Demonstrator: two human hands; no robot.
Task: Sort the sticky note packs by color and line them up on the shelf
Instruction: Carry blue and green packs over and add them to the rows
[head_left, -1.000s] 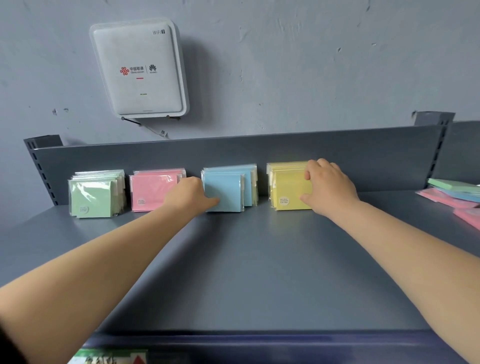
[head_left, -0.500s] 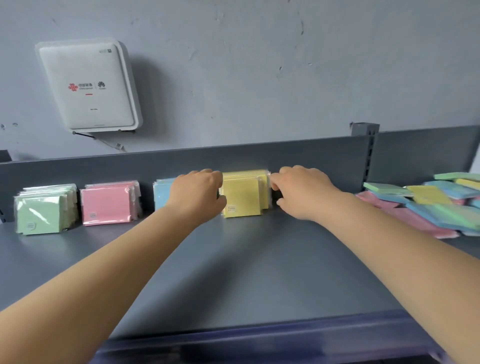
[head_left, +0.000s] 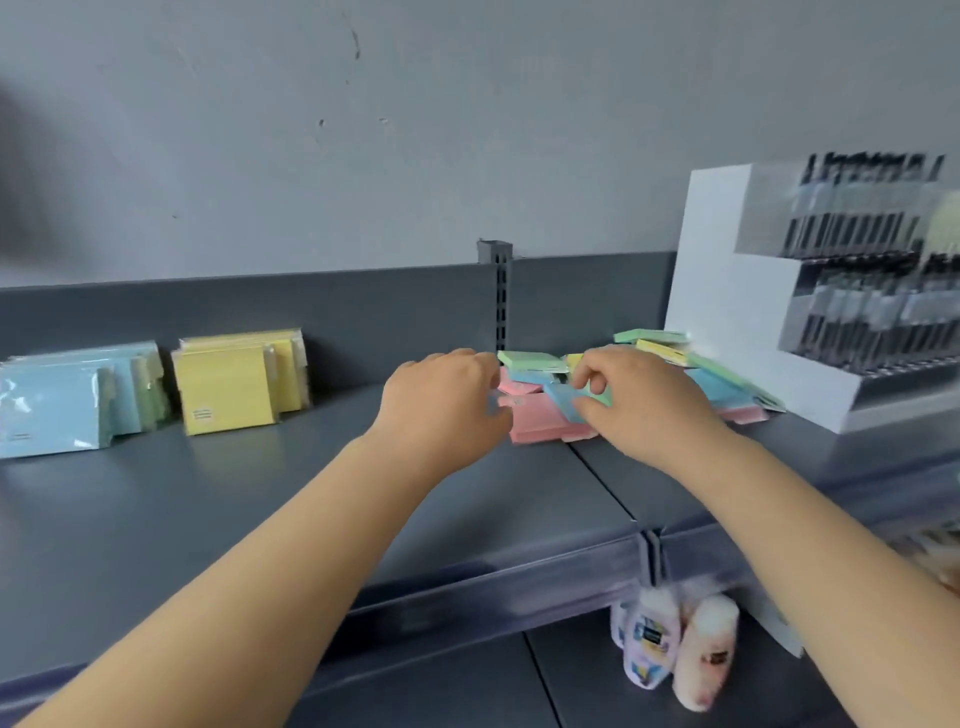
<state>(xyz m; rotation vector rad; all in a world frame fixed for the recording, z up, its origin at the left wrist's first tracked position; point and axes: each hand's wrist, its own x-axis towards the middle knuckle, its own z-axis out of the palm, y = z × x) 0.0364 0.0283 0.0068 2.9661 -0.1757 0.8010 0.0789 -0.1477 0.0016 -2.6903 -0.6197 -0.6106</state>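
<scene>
On the grey shelf (head_left: 260, 509), a row of blue packs (head_left: 52, 410) and a row of yellow packs (head_left: 223, 387) stand upright at the left against the back panel. A loose mixed pile (head_left: 727, 389) of pink, blue, green and yellow packs lies at the right. My right hand (head_left: 644, 405) is on the pile's left part and pinches a tilted blue pack (head_left: 563, 400) between thumb and fingers. With fingers loosely curled, my left hand (head_left: 441, 400) hovers at the left edge of a flat pink pack (head_left: 537, 423) and holds nothing visible.
A white tiered display (head_left: 727, 312) of dark pens stands right behind the pile. A slotted upright post (head_left: 498, 291) splits the back panel above the pile. Small bottles (head_left: 675, 649) sit on the lower shelf under the right arm.
Both hands left the yellow row and moved right to the mixed pile. The view swung right, so the green and pink rows are out of frame. My right hand took hold of a blue pack.
</scene>
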